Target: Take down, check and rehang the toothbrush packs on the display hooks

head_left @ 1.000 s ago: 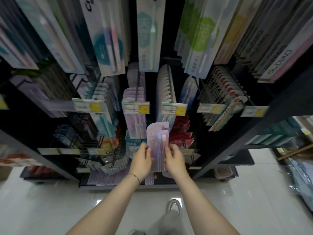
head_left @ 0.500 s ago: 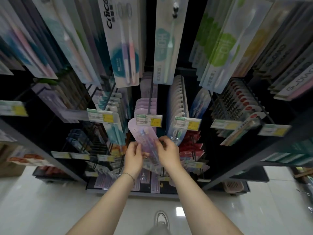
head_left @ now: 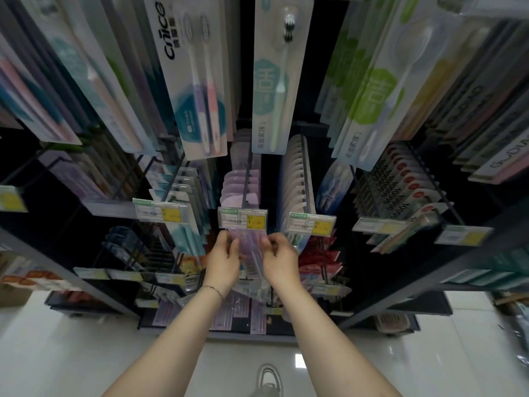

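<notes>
A lilac toothbrush pack (head_left: 251,247) is held upright between both hands, its top hidden behind the price tag (head_left: 242,218) at the tip of the middle display hook (head_left: 246,179). My left hand (head_left: 223,260) grips the pack's left edge. My right hand (head_left: 279,260) pinches its right edge. Several matching lilac packs (head_left: 239,184) hang further back on the same hook. Whether the held pack's hole is on the hook is hidden by the tag.
Neighbouring hooks carry white packs (head_left: 296,179), teal packs (head_left: 183,196) and red-dotted packs (head_left: 406,184), each with a price tag. Larger toothbrush cards (head_left: 197,81) hang overhead. Lower hooks with red packs (head_left: 320,259) sit under my hands. Glossy white floor (head_left: 86,353) lies below.
Both hands have lifted the lilac pack from chest height up to the middle hook's tip. The pack went from tilted left to upright, its top now behind the price tag.
</notes>
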Available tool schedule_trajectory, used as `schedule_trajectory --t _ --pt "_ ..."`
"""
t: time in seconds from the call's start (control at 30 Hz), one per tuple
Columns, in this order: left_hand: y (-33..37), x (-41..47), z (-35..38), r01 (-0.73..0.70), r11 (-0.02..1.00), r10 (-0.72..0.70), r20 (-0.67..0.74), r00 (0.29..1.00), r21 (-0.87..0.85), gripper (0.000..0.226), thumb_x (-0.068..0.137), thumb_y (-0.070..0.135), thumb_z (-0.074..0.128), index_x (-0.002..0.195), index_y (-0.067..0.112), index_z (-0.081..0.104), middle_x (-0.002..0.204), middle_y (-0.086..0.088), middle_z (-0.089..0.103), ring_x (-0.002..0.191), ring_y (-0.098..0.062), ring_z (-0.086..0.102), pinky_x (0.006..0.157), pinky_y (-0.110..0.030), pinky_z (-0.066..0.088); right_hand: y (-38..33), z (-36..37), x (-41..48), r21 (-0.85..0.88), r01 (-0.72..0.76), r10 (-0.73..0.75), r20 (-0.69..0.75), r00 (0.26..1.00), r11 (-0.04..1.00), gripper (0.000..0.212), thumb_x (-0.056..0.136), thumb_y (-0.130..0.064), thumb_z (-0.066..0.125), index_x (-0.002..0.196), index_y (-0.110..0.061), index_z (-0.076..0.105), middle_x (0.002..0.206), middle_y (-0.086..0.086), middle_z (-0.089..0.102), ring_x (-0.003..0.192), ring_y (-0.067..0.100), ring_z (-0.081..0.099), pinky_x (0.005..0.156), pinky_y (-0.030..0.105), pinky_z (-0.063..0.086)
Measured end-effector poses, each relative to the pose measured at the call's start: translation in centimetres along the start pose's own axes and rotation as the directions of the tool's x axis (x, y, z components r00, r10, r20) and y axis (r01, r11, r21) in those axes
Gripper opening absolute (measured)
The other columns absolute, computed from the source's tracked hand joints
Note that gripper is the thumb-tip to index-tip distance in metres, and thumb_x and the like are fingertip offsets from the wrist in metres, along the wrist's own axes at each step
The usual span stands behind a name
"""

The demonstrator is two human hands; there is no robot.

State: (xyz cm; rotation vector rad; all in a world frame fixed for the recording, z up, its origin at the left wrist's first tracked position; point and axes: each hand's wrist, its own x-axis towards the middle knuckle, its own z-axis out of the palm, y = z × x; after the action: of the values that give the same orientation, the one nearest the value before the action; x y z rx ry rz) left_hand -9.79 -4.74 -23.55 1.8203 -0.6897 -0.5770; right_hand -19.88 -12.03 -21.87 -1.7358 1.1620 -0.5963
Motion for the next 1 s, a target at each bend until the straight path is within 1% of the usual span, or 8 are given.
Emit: schedule_trajectory --t 0.13,0.27,0.37,0.47,0.57,0.63,0.8,1.0 --pt "0.3 0.4 -0.6 -0.005 0.993 0.004 0.009 1.0 0.116 0.013 0.101 0.02 0.043 0.109 0.013 0.051 0.092 -0.002 0.063 0.084 -0.02 0.06 0.065 -0.027 0.044 0.2 0.5 0.1 0.02 -0.051 0.05 0.029 0.998 0.999 0.024 0.1 -0.03 0.047 0.101 -0.009 0.058 0.089 0.004 0.063 0.085 0.019 0.059 0.07 0.026 0.041" --pt "0.0 0.7 -1.5 0.003 0.976 -0.009 0.024 1.0 0.219 0.025 0.098 0.019 0.049 0.123 0.013 0.049 0.113 -0.008 0.059 0.09 -0.02 0.059 0.074 -0.026 0.04 0.8 0.4 -0.1 -0.036 -0.099 0.101 0.067 0.993 0.994 0.031 0.098 -0.03 0.051 0.122 -0.011 0.052 0.112 0.007 0.063 0.102 0.022 0.06 0.083 0.03 0.047" --pt "-0.4 0.5 -2.4 0.029 0.96 -0.029 -0.002 1.0 0.278 0.044 0.094 0.016 0.056 0.135 0.007 0.041 0.128 -0.014 0.051 0.101 -0.028 0.059 0.086 -0.033 0.046 1.5 -0.3 -0.5 -0.109 -0.058 0.067 0.081 0.994 0.992 0.029 0.097 -0.024 0.052 0.123 -0.012 0.053 0.12 0.008 0.062 0.11 0.022 0.059 0.091 0.031 0.048" --pt "-0.7 -0.5 -3.1 0.021 0.918 -0.032 0.021 0.999 0.396 0.037 0.093 0.014 0.057 0.127 0.002 0.045 0.123 -0.016 0.047 0.091 -0.025 0.054 0.084 -0.029 0.041 1.9 -1.6 -1.0 -0.24 0.03 -0.004 0.109 0.994 0.97 0.026 0.097 -0.023 0.051 0.12 -0.014 0.055 0.12 0.006 0.061 0.103 0.022 0.06 0.084 0.03 0.048" --pt "-1.2 -1.7 -3.3 -0.086 0.848 0.025 0.122 0.992 0.524 0.023 0.094 0.017 0.056 0.114 0.005 0.052 0.117 -0.013 0.046 0.098 -0.031 0.055 0.088 -0.033 0.042 2.5 -3.0 -1.7 -0.361 0.142 -0.113 0.101 0.989 0.922 0.025 0.096 -0.019 0.051 0.119 -0.013 0.057 0.122 0.006 0.057 0.103 0.023 0.059 0.081 0.034 0.05" --pt "-1.1 -2.6 -2.9 -0.182 0.798 0.092 0.183 0.979 0.575 0.02 0.093 0.02 0.055 0.11 0.009 0.053 0.112 -0.009 0.046 0.095 -0.029 0.055 0.083 -0.037 0.047 2.9 -4.0 -2.4 -0.431 0.173 -0.149 0.09 0.985 0.886 0.029 0.096 -0.018 0.05 0.124 -0.014 0.056 0.127 0.004 0.054 0.109 0.024 0.057 0.081 0.031 0.047" --pt "0.6 -4.2 -0.9 -0.39 0.634 0.229 0.319 0.92 0.668 0.021 0.094 0.027 0.051 0.11 0.013 0.051 0.111 -0.006 0.047 0.099 -0.027 0.053 0.077 -0.041 0.049 3.8 -6.2 -3.8 -0.597 0.189 -0.183 0.071 0.981 0.78 0.029 0.095 -0.021 0.049 0.123 -0.014 0.054 0.115 0.008 0.055 0.106 0.029 0.055 0.08 0.037 0.046" --pt "2.5 -5.2 2.2 -0.55 0.516 0.349 0.425 0.835 0.657 0.021 0.093 0.027 0.05 0.11 0.015 0.051 0.108 -0.004 0.051 0.095 -0.028 0.055 0.072 -0.039 0.046 4.6 -8.4 -4.5 -0.643 0.164 -0.203 0.013 0.979 0.748 0.029 0.093 -0.022 0.05 0.121 -0.015 0.054 0.116 0.007 0.056 0.108 0.028 0.053 0.086 0.038 0.044"
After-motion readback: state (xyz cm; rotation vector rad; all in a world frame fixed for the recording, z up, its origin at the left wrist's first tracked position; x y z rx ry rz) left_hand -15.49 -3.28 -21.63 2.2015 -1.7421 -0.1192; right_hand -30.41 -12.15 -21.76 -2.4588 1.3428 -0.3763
